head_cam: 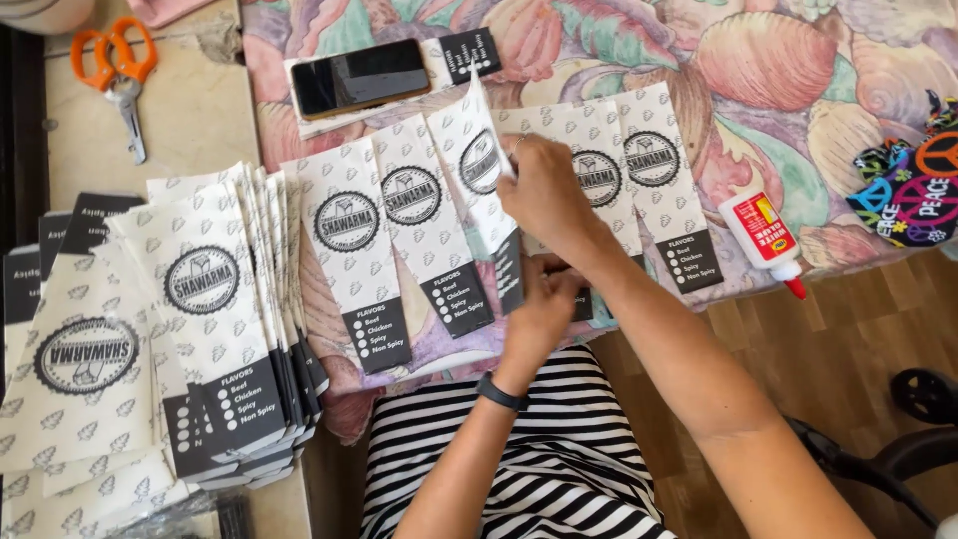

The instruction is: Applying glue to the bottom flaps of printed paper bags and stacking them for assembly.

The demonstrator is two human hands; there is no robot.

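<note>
The right hand (544, 190) is lying over a white printed paper sleeve (479, 165) on the flowered cloth (798, 90), its fingers (519, 150) curled close together and pinching the sleeve's upper edge, which is lifting off the cloth. The left hand (547, 304) is sitting just below the right hand, at the sleeve's dark lower end; its fingers are bent inward and pressing there, though how far they are closed cannot be told. That sleeve is lying in a row of like sleeves, with more on both sides of it. A stack of sleeves (215, 299) is standing well to the left of it on the counter (190, 110), a glue bottle (763, 235) well to its right, a dark phone (359, 77) just above it, and orange-handled scissors (115, 70) beyond the stack.
</note>
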